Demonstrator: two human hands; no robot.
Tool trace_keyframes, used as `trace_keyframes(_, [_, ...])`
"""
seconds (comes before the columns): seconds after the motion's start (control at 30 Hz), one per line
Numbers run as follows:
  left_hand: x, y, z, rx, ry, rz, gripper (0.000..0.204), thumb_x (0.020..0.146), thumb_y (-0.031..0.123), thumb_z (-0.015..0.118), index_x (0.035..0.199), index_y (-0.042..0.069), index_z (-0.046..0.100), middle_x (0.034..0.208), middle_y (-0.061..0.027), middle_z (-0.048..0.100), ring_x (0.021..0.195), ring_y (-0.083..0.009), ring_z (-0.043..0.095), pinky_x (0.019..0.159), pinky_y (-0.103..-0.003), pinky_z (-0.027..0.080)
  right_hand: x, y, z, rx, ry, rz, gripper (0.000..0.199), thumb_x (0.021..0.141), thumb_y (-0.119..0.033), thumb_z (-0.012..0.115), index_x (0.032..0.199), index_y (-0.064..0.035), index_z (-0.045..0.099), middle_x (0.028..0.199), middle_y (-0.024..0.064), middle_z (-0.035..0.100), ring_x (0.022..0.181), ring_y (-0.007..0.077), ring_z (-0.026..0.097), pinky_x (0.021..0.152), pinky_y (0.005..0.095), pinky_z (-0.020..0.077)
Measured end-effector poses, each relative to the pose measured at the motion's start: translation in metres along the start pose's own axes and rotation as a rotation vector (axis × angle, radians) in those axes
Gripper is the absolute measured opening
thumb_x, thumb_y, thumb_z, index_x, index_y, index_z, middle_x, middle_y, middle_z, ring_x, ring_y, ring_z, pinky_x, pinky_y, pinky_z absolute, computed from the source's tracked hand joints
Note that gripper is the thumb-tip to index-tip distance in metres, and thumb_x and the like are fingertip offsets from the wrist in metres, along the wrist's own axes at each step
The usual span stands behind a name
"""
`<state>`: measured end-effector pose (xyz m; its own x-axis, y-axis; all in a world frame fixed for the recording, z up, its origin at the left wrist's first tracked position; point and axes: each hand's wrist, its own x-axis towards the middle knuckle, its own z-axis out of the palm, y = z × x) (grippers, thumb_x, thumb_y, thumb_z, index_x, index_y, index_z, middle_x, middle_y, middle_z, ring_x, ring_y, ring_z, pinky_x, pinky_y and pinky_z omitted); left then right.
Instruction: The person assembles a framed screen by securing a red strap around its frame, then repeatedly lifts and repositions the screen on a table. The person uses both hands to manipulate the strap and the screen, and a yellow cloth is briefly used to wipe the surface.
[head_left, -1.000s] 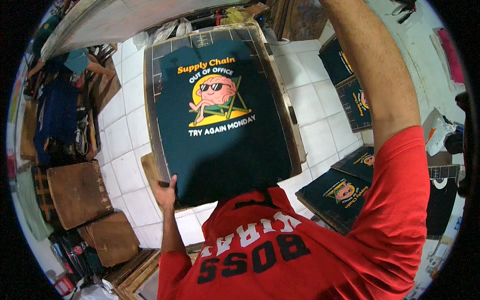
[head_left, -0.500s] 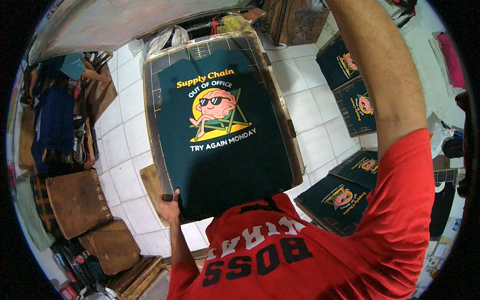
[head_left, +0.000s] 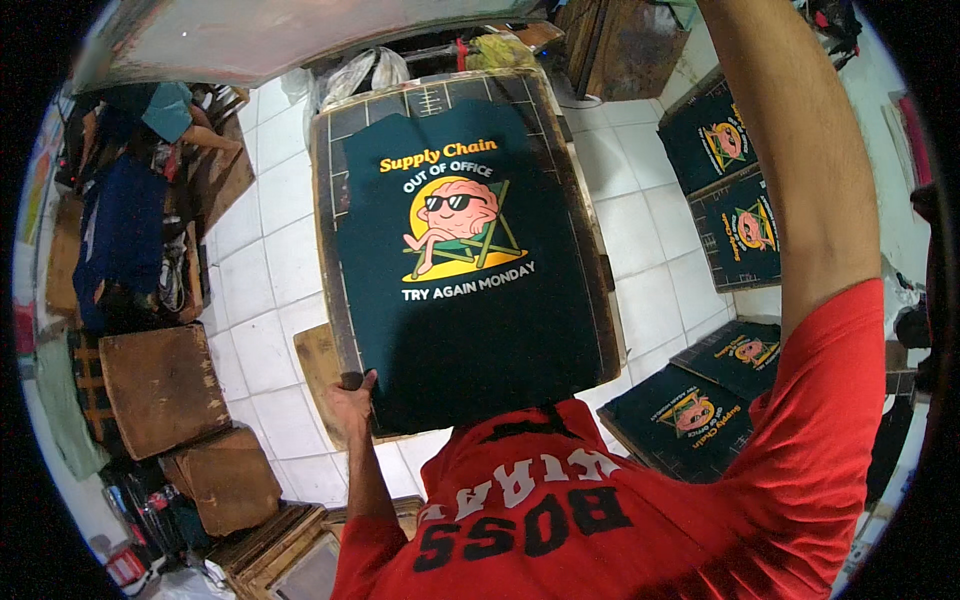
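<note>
Everything goes by the board, dark and gridded. Biggest first: pale smeared panel, beyond the board's far-left end, apart from it, so nothing covers the work. On the board: dark green shirt, laid flat, probably to keep the cloth smooth. Its print faces up, towards the far half. Right of the board: 4 more printed dark green pieces, e.g. a near one, spread apart on boards; likely keeps prints from rubbing. Left of the board: 2 brown panels, parked aside, I'd guess. Right arm goes up along the board's right; right hand is out of view, can't tell its fingers. Left hand grasps the board's near-left corner, thumb on top, fingertips hidden. Reads as steadying the edge without touching the print.
</note>
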<state>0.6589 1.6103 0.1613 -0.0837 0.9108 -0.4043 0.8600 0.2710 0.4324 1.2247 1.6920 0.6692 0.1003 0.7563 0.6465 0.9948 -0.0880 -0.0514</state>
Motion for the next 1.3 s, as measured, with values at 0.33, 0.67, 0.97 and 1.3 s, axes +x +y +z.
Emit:
trace_keyframes(0.33, [0.024, -0.022, 0.012, -0.040, 0.172, 0.158, 0.073, 0.082, 0.053, 0.075, 0.115, -0.009, 0.056, 0.112, -0.0300, 0.061, 0.105, -0.0427, 0.060, 0.093, -0.046, 0.047, -0.144, -0.053, 0.016, -0.005, 0.081, -0.066, 0.049, 0.094, -0.054, 0.048, 0.098, -0.0139, 0.075, 0.063, 0.0026, 0.064, 0.048, 0.0139, 0.052, 0.048, 0.0338, 0.0459])
trace_keyframes(0.67, [-0.005, -0.064, 0.000, -0.203, 0.277, 0.202, 0.062, 0.085, 0.042, 0.076, 0.117, -0.007, 0.054, 0.112, -0.0264, 0.058, 0.109, -0.0389, 0.057, 0.094, -0.045, 0.045, -0.482, -0.167, 0.132, 0.270, -0.376, 0.269, 0.041, 0.075, -0.042, 0.080, 0.099, -0.0093, 0.072, 0.092, 0.0107, 0.067, 0.095, 0.0292, 0.062, 0.088, 0.0457, 0.0420])
trace_keyframes(0.97, [-0.067, -0.184, -0.042, -0.279, 0.343, -0.056, 0.062, 0.088, 0.039, 0.075, 0.118, -0.010, 0.054, 0.118, -0.0248, 0.058, 0.108, -0.0320, 0.056, 0.094, -0.044, 0.046, -0.563, -0.175, 0.206, 0.334, -0.270, 0.358, 0.048, 0.071, -0.035, 0.085, 0.107, -0.0069, 0.071, 0.102, 0.0095, 0.068, 0.102, 0.0284, 0.060, 0.097, 0.0452, 0.0405])
trace_keyframes(1.3, [-0.081, -0.209, -0.020, -0.381, 0.226, -0.189, 0.055, 0.088, 0.036, 0.074, 0.118, -0.007, 0.056, 0.113, -0.0196, 0.059, 0.102, -0.0286, 0.056, 0.091, -0.041, 0.046, -0.570, -0.124, 0.196, 0.365, -0.053, 0.760, 0.037, 0.086, -0.028, 0.073, 0.114, -0.0032, 0.070, 0.118, 0.0167, 0.067, 0.110, 0.0331, 0.060, 0.092, 0.0448, 0.0469])
